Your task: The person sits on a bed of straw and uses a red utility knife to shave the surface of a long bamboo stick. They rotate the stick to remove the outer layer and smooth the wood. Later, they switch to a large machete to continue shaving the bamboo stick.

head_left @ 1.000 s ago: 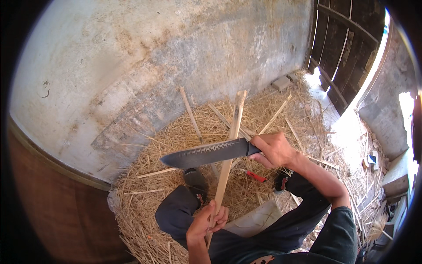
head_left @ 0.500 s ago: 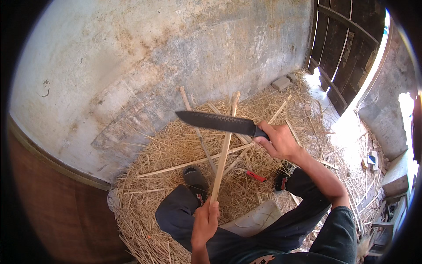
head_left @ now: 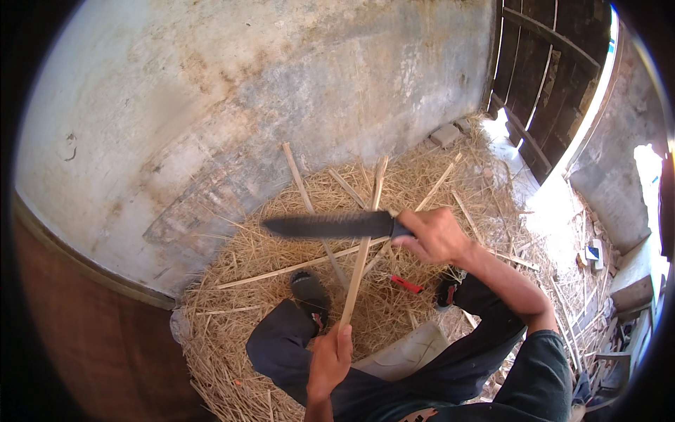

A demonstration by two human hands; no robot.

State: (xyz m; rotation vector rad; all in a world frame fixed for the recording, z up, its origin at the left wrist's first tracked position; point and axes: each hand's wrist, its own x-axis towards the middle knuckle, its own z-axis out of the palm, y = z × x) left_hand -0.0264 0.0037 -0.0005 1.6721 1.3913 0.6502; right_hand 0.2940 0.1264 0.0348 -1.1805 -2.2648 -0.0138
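My left hand (head_left: 329, 360) is closed round the lower end of a pale split-wood strip (head_left: 356, 281), which slants up and away from me. In my right hand (head_left: 437, 235) is the dark handle of a large black knife (head_left: 327, 226). Its broad blade points left and lies across the upper part of the strip, blurred a little by motion. Whether the edge touches the wood I cannot tell. Beneath the strip, several other wood strips (head_left: 299, 177) lie crossed on the shavings.
Straw-like shavings (head_left: 260, 257) cover the floor around my shoes (head_left: 309, 295). A red tool (head_left: 406, 284) lies between my feet, with a pale block (head_left: 404, 355) nearer me. Behind stands a stained wall (head_left: 281, 91); grey bricks (head_left: 445, 134) sit by the plank door (head_left: 548, 77).
My right hand has brought the knife toward me and slightly left, down along the strip. The left hand keeps its grip, almost unmoved.
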